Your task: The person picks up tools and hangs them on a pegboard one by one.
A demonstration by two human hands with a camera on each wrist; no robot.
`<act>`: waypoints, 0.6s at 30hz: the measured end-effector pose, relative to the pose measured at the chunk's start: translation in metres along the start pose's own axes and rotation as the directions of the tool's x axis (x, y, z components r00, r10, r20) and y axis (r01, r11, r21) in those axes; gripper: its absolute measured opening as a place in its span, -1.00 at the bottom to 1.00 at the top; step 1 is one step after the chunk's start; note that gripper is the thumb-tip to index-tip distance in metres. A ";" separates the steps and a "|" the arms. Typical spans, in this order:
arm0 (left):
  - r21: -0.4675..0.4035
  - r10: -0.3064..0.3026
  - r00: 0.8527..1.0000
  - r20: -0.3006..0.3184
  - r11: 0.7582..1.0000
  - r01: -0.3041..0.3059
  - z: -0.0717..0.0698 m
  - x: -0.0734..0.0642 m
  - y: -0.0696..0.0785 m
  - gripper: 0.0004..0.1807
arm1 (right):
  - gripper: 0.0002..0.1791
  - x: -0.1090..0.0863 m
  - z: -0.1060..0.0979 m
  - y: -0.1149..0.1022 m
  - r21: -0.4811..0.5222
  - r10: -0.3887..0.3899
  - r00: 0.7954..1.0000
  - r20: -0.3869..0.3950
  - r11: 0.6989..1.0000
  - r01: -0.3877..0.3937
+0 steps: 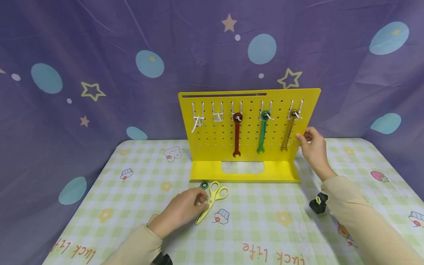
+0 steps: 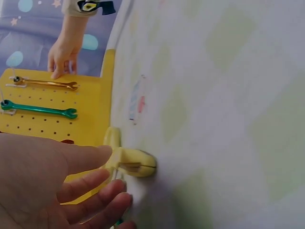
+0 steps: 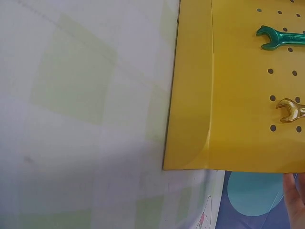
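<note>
Yellow scissors (image 1: 215,195) lie on the checked tablecloth in front of a yellow pegboard (image 1: 212,147). My left hand (image 1: 185,208) is at their left side, thumb and fingertips close to the pivot, with a gap between thumb and fingers in the left wrist view. Just beyond that hand lies a small green ring-shaped thing (image 1: 204,185), partly hidden. My right hand (image 1: 313,149) grips the pegboard's right edge, thumb in front and fingers behind. A red wrench (image 1: 237,136), a green wrench (image 1: 262,134) and a gold wrench (image 1: 288,133) hang from the board.
White hooks (image 1: 218,115) also sit at the pegboard's upper left. The board stands on its yellow base (image 1: 278,175) toward the back of the table (image 1: 152,206). Behind it hangs a purple curtain (image 1: 205,55) with stars and blue ovals.
</note>
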State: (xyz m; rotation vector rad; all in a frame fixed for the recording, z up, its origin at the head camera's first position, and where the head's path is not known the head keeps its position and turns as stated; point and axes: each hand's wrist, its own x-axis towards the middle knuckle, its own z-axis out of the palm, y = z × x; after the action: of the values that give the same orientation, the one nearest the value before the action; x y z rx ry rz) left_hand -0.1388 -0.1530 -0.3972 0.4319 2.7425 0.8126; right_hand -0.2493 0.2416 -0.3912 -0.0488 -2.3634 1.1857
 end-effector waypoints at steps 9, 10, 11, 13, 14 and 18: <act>0.044 -0.010 1.000 -0.010 0.999 0.011 0.009 -0.003 -0.002 -0.65 | -0.72 -0.001 0.000 -0.001 0.008 0.008 1.000 0.002 1.000 -0.008; 0.048 -0.007 1.000 -0.011 0.999 0.008 0.010 -0.003 -0.002 -0.65 | -0.72 -0.001 0.000 -0.001 0.004 0.009 1.000 0.001 1.000 -0.009; 0.053 -0.004 1.000 -0.013 0.999 0.005 0.010 -0.003 -0.002 -0.65 | -0.72 -0.001 0.000 -0.001 0.000 0.010 1.000 0.000 1.000 -0.010; 0.057 -0.001 1.000 -0.011 0.998 0.002 0.010 -0.003 -0.001 -0.66 | -0.73 -0.001 0.000 -0.001 -0.003 0.011 1.000 0.001 1.000 -0.011; 0.059 -0.001 1.000 -0.010 0.998 0.001 0.011 -0.003 -0.001 -0.67 | -0.73 -0.001 0.000 -0.001 -0.004 0.010 1.000 0.000 1.000 -0.010; 0.062 -0.008 1.000 -0.003 0.998 0.009 0.010 -0.002 -0.001 -0.68 | -0.73 -0.001 0.000 -0.001 0.003 0.000 1.000 0.004 1.000 0.000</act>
State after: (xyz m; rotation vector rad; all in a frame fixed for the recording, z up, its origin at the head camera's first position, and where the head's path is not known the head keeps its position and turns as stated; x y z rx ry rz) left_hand -0.1338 -0.1490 -0.4056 0.4314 2.7757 0.7283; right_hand -0.2485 0.2410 -0.3905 -0.0449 -2.3647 1.1907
